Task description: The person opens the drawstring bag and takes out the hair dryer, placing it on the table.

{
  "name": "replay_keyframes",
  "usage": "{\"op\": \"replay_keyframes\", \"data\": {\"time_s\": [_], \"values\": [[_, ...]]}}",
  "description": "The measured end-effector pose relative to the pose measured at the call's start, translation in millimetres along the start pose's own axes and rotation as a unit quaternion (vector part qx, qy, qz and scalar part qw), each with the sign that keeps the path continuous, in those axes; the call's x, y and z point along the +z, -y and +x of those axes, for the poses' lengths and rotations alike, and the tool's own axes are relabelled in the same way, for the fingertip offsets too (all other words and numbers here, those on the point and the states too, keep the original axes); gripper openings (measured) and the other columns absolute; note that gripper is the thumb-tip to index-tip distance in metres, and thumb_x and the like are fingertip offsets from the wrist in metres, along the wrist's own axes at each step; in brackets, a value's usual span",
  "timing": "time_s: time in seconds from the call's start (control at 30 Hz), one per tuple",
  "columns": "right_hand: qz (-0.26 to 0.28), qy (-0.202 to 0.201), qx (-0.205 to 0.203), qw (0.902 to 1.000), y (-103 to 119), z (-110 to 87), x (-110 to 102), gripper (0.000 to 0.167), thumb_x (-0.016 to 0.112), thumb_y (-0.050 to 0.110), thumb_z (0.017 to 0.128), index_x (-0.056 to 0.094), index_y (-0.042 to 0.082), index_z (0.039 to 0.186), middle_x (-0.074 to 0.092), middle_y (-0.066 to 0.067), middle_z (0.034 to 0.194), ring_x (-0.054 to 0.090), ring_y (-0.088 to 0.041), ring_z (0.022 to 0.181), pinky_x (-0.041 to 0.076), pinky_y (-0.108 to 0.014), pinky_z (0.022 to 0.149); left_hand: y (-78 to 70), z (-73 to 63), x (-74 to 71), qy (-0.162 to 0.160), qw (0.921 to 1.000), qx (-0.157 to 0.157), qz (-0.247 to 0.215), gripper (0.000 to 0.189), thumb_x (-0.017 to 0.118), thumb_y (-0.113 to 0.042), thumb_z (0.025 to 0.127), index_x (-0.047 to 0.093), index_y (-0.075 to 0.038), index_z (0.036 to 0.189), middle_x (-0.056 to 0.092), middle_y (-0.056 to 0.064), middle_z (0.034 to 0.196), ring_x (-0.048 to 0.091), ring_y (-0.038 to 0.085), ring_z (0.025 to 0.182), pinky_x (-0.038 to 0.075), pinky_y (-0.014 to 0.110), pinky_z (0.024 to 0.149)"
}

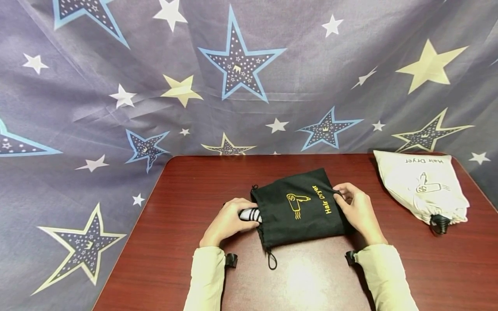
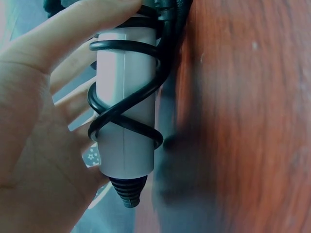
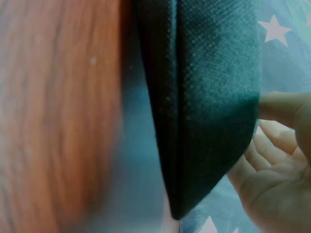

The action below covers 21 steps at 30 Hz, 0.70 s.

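A black drawstring bag [image 1: 280,229] with a gold dryer print and "Hair Dryer" lettering lies on its side over the table, its mouth toward the left. My left hand [image 1: 227,221] grips the white handle [image 2: 112,155] of a hair dryer at that mouth; the rest of the dryer is hidden. A black cord [image 2: 127,99] is wound crosswise round the handle, which ends in a ribbed black cord sleeve [image 2: 129,189]. At the bag's opposite, closed end, my right hand [image 1: 359,211] pinches the edge of the cloth between thumb and fingers. A drawstring loop [image 1: 272,261] hangs from the mouth.
To the right on the reddish-brown table [image 1: 186,181] lies a white "Hair Dryer" bag [image 1: 412,172], a ribbed black cord end [image 1: 441,223] poking out of its gathered mouth. A grey star-patterned cloth [image 1: 155,52] hangs behind the table.
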State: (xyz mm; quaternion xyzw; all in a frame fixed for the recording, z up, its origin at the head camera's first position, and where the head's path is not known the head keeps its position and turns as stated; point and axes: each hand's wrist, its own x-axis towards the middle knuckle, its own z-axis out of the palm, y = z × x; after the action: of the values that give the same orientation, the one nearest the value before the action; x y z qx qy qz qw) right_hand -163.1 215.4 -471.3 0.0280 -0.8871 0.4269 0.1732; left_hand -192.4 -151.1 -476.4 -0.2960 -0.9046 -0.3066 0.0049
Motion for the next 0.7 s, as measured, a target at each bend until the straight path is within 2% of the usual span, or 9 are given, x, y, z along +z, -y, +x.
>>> {"op": "replay_keyframes", "data": {"time_s": [0.13, 0.33, 0.7], "values": [[-0.001, -0.002, 0.003, 1.0, -1.7, -0.2, -0.3, 0.012, 0.068, 0.002, 0.09, 0.07, 0.004, 0.102, 0.068, -0.011, 0.087, 0.059, -0.002, 0.076, 0.046, -0.015, 0.068, 1.0, -1.5, -1.9, 0.005, 0.9999, -0.009, 0.0, 0.044, 0.086, -0.028, 0.076, 0.073, -0.018, 0.117, 0.069, -0.003, 0.108, 0.061, 0.016, 0.104, 0.042, 0.044, 0.098], [-0.006, -0.002, 0.006, 1.0, -2.0, -0.6, -1.9, 0.011, 0.068, 0.003, 0.09, 0.07, 0.005, 0.101, 0.067, -0.009, 0.083, 0.056, -0.001, 0.072, 0.043, -0.014, 0.065, 3.6, -3.4, -4.3, 0.017, 0.9995, -0.028, -0.002, 0.043, 0.085, -0.03, 0.078, 0.072, -0.023, 0.119, 0.068, -0.005, 0.111, 0.059, 0.017, 0.11, 0.038, 0.045, 0.105], [-0.002, -0.002, 0.018, 0.9998, -2.0, -0.5, -7.7, 0.011, 0.068, 0.001, 0.089, 0.071, 0.004, 0.1, 0.067, -0.01, 0.085, 0.056, 0.0, 0.074, 0.044, -0.012, 0.067, 9.4, -6.5, -9.3, 0.013, 0.9996, -0.023, 0.0, 0.043, 0.086, -0.027, 0.077, 0.073, -0.025, 0.117, 0.068, -0.005, 0.111, 0.06, 0.017, 0.11, 0.038, 0.045, 0.105]]}}
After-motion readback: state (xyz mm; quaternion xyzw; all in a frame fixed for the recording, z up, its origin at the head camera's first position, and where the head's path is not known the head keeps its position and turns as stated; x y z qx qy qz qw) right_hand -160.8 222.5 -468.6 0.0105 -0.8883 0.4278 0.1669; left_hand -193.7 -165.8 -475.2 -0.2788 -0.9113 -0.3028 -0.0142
